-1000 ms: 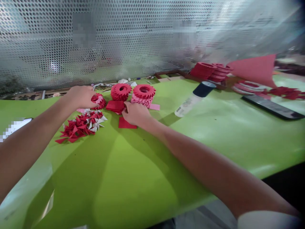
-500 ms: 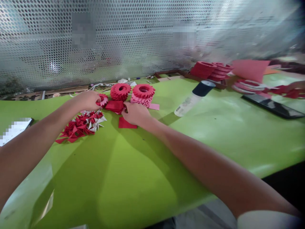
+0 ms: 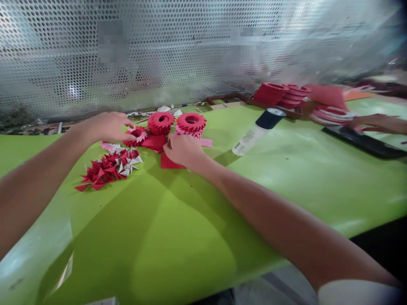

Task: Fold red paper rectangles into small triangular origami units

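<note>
My left hand (image 3: 112,127) is open, its thumb and fingers spread just left of a small red-and-pink folded paper ring (image 3: 136,135). A loose heap of red and white folded paper pieces (image 3: 110,167) lies below that hand. My right hand (image 3: 184,150) has curled fingers pressed together at the right end of a stack of red paper slips (image 3: 153,142); its fingertips are partly hidden. Under it a red paper slip (image 3: 171,162) sticks out toward me. Behind the hands stand two taller toothed paper rings, one red (image 3: 161,123) and one red over pink (image 3: 190,123).
A white bottle with a dark cap (image 3: 259,130) lies to the right. Beyond it are stacked red paper rings (image 3: 294,95) and a black phone-like object (image 3: 362,142), where another person's hand (image 3: 383,123) reaches in. A perforated metal panel (image 3: 181,51) rises behind the green table (image 3: 178,237).
My left hand has let go of the small ring, opened and drawn back left. My right hand has shifted slightly right. The other person's hand has moved in over the black object.
</note>
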`<state>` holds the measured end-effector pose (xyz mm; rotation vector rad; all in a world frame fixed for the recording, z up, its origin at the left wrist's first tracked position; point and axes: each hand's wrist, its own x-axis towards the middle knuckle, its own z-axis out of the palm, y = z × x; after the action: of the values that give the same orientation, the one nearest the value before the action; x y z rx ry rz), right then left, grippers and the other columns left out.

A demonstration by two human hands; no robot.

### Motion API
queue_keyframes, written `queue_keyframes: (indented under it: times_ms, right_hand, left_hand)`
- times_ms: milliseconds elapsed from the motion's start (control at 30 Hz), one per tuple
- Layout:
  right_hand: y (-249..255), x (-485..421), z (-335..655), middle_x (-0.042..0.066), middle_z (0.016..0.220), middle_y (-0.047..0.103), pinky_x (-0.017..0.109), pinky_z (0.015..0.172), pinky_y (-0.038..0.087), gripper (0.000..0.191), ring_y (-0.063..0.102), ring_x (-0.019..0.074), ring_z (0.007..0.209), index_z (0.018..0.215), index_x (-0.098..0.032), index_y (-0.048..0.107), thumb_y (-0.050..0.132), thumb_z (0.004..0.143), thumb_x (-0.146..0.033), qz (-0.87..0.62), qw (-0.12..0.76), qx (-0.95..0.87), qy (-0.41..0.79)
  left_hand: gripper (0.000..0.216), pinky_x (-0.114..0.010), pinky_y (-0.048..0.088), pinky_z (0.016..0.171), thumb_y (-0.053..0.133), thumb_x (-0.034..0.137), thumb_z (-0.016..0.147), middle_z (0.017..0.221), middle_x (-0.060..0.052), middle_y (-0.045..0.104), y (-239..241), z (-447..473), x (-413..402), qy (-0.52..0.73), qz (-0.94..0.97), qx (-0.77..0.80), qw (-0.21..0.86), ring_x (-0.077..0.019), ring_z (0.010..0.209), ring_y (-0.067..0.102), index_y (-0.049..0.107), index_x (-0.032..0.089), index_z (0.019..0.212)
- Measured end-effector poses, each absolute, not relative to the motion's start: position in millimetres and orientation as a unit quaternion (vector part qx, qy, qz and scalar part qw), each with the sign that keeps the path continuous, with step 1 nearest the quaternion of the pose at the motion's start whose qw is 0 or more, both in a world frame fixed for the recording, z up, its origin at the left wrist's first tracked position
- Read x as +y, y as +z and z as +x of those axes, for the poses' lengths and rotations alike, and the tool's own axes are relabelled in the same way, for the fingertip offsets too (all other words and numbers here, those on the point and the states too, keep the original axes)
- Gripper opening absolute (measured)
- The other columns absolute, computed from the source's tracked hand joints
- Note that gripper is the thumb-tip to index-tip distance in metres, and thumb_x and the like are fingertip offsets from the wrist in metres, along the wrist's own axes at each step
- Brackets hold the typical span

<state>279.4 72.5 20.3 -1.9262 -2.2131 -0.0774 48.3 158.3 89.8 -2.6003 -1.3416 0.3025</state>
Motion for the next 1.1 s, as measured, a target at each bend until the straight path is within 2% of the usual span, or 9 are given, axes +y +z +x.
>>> queue_keyframes:
  times_ms: [167,267,333,467,700,833,900,1000,1100]
  right_hand:
    - [34.1,61.3,276.0,0.010,0.075,0.070,0.030,0.056,0.036,0.050,0.061,0.0200,0.062,0.078,-0.016,0.070,0.031,0.100,-0.038,-0.625,0.134,-0.767,-0.054]
    - [35.1,51.7,267.8,0.008,0.069,0.068,0.029,0.054,0.031,0.053,0.057,0.0172,0.057,0.079,-0.015,0.071,0.031,0.101,-0.041,-0.586,0.116,-0.801,-0.040]
    - [34.6,45.6,262.3,0.008,0.069,0.068,0.029,0.054,0.030,0.050,0.057,0.0172,0.058,0.081,-0.015,0.072,0.035,0.101,-0.041,-0.541,0.084,-0.836,-0.035]
    - [33.6,38.1,257.1,0.008,0.069,0.069,0.028,0.056,0.031,0.050,0.055,0.0158,0.056,0.073,-0.016,0.072,0.039,0.101,-0.039,-0.447,-0.011,-0.894,0.014]
    - [27.9,41.4,255.9,0.010,0.070,0.070,0.030,0.059,0.036,0.052,0.059,0.0185,0.059,0.074,-0.015,0.073,0.039,0.103,-0.042,-0.451,-0.053,-0.891,0.021]
    - [24.7,44.4,255.2,0.009,0.069,0.069,0.029,0.058,0.037,0.056,0.057,0.0164,0.054,0.074,-0.015,0.072,0.034,0.105,-0.044,-0.460,-0.057,-0.884,0.057]
    - [24.8,44.8,254.5,0.010,0.071,0.070,0.029,0.058,0.037,0.056,0.058,0.0172,0.056,0.076,-0.015,0.073,0.034,0.104,-0.045,-0.462,-0.058,-0.883,0.057]
    - [25.6,45.1,253.3,0.012,0.076,0.071,0.030,0.058,0.037,0.055,0.061,0.0196,0.060,0.080,-0.014,0.075,0.035,0.103,-0.045,-0.465,-0.068,-0.882,0.047]
    - [24.2,46.3,253.5,0.013,0.076,0.071,0.031,0.058,0.038,0.057,0.061,0.0208,0.060,0.082,-0.014,0.075,0.034,0.103,-0.046,-0.469,-0.065,-0.880,0.049]
  left_hand:
    - [0.057,-0.032,0.045,0.084,0.054,0.062,0.091,0.125,-0.010,0.068,119.6,22.7,109.0,0.054,-0.874,-0.477,0.071,-0.0272,0.102,0.064,0.068,0.020,0.127]
    - [0.052,-0.033,0.045,0.082,0.054,0.061,0.092,0.120,-0.009,0.072,115.7,16.2,71.5,-0.007,-0.911,-0.412,0.037,-0.0265,0.098,0.066,0.071,0.022,0.121]
    - [0.045,-0.034,0.045,0.077,0.051,0.059,0.094,0.103,-0.007,0.076,101.2,18.2,48.7,-0.041,-0.937,-0.346,0.020,-0.0240,0.087,0.067,0.076,0.023,0.108]
    - [0.035,-0.034,0.047,0.075,0.047,0.040,0.102,0.084,-0.004,0.077,53.0,30.8,11.9,-0.096,-0.958,-0.261,-0.064,-0.0190,0.073,0.068,0.077,0.022,0.097]
    - [0.030,-0.034,0.048,0.070,0.051,0.032,0.101,0.077,-0.003,0.076,-2.2,39.5,-16.3,-0.190,-0.952,-0.209,-0.114,-0.0172,0.067,0.066,0.076,0.018,0.091]
    - [0.035,-0.034,0.050,0.070,0.048,0.037,0.102,0.076,-0.003,0.076,24.9,32.1,-5.9,-0.190,-0.931,-0.271,-0.156,-0.0165,0.065,0.067,0.076,0.020,0.091]
    - [0.038,-0.029,0.046,0.059,0.047,0.040,0.102,0.073,-0.002,0.075,52.4,20.8,3.5,-0.208,-0.910,-0.323,-0.153,-0.0155,0.058,0.064,0.077,0.022,0.087]
    - [0.032,-0.025,0.040,0.048,0.056,0.046,0.095,0.074,-0.002,0.076,90.4,-10.1,9.5,-0.249,-0.876,-0.396,-0.120,-0.0156,0.055,0.062,0.078,0.025,0.085]
    - [0.022,-0.024,0.040,0.047,0.064,0.047,0.090,0.080,0.000,0.078,105.0,-49.1,-4.3,-0.241,-0.857,-0.448,-0.087,-0.0171,0.057,0.063,0.079,0.030,0.090]
